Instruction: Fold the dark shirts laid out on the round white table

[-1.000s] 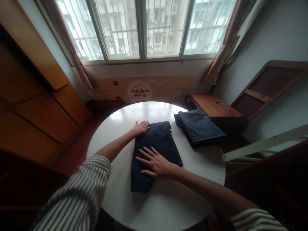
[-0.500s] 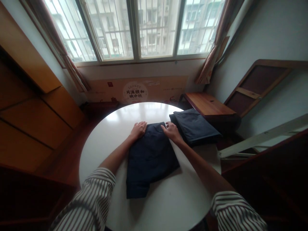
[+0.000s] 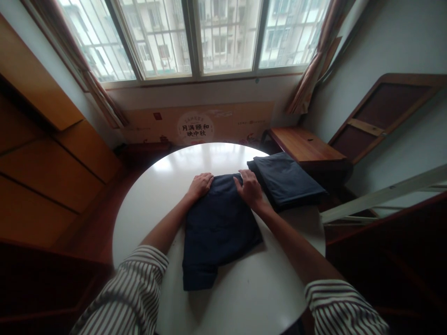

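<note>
A dark navy garment (image 3: 221,228), which looks like folded trousers, lies on the round white table (image 3: 146,214). Its narrow end points toward me at the lower left. My left hand (image 3: 201,184) rests at its far left corner, fingers laid out flat along the edge. At the far right corner, my right hand (image 3: 250,188) touches the cloth with its thumb apart from the extended fingers. Just right of that hand sits a stack of folded dark cloth (image 3: 286,179), partly over the table's edge.
Beyond the table at the right stands a low wooden stand (image 3: 309,145). A framed brown panel (image 3: 380,111) leans against the right wall, with a pale bar (image 3: 384,193) below it. Wooden cabinets (image 3: 52,172) line the left. A printed banner (image 3: 195,124) hangs under the window.
My right hand has turned slightly, and its fingers now stretch further over the garment's far right corner. My left hand stays nearly in place. The camera view has tilted down a little.
</note>
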`<action>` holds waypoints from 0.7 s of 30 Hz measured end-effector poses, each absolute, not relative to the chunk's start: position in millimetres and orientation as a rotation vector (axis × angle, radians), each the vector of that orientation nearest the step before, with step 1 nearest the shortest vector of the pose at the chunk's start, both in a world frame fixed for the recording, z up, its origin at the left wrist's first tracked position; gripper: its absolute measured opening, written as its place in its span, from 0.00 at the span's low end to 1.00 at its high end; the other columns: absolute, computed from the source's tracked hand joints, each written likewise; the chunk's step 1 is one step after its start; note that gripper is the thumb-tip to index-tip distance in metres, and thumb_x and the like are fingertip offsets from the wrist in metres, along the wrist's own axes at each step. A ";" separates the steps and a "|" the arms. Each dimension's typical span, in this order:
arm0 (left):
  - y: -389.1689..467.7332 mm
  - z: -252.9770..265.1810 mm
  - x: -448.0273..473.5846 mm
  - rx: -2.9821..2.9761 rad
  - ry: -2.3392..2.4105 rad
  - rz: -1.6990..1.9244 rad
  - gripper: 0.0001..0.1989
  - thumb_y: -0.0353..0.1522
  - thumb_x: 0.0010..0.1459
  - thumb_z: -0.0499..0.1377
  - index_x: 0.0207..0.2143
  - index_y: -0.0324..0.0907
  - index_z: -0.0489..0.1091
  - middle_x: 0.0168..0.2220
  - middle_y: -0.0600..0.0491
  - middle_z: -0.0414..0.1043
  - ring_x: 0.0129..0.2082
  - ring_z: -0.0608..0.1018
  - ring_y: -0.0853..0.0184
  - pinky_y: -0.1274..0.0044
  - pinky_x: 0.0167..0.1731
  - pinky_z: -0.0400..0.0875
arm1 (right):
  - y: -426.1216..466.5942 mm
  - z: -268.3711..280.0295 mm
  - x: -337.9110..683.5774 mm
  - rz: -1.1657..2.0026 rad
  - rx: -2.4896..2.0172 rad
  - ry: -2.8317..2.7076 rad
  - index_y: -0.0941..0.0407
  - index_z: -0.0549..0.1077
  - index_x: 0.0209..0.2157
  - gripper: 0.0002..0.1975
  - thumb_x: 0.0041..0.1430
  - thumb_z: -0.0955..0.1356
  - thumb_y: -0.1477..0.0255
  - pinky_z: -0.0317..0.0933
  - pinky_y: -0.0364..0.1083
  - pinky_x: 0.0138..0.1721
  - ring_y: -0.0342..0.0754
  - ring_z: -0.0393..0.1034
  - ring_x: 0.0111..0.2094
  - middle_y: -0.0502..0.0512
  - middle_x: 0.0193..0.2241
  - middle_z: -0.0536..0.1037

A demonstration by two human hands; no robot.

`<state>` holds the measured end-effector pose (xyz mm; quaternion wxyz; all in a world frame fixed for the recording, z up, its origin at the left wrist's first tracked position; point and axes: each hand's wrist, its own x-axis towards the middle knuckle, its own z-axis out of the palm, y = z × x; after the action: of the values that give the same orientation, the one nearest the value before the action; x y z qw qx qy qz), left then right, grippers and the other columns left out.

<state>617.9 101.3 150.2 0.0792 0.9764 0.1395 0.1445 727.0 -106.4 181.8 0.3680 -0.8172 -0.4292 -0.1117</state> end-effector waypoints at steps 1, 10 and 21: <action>101.3 150.7 617.8 2.921 0.412 0.433 0.18 0.37 0.72 0.46 0.54 0.44 0.71 0.58 0.49 0.70 0.58 0.70 0.60 0.69 0.57 0.62 | -105.8 183.1 720.3 -0.318 -2.093 -1.232 0.62 0.74 0.53 0.20 0.68 0.61 0.66 0.59 0.55 0.58 0.59 0.67 0.56 0.70 0.52 0.75; 98.3 156.8 615.1 2.833 0.635 0.435 0.17 0.39 0.69 0.51 0.51 0.43 0.74 0.49 0.44 0.71 0.54 0.69 0.55 0.66 0.55 0.64 | -127.9 162.6 700.9 0.002 -2.453 -1.553 0.55 0.60 0.67 0.35 0.66 0.59 0.49 0.46 0.63 0.64 0.65 0.48 0.68 0.65 0.69 0.54; 129.4 178.0 606.3 2.524 0.969 0.383 0.22 0.40 0.65 0.55 0.55 0.34 0.68 0.49 0.38 0.74 0.50 0.77 0.56 0.69 0.51 0.69 | -156.4 168.2 697.4 0.110 -2.250 -1.081 0.67 0.59 0.63 0.37 0.60 0.69 0.59 0.57 0.58 0.62 0.64 0.59 0.63 0.76 0.62 0.63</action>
<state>606.3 129.4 178.0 0.2042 0.9049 0.3474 0.1373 697.4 -156.4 168.2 0.3159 -0.8544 -0.4104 0.0419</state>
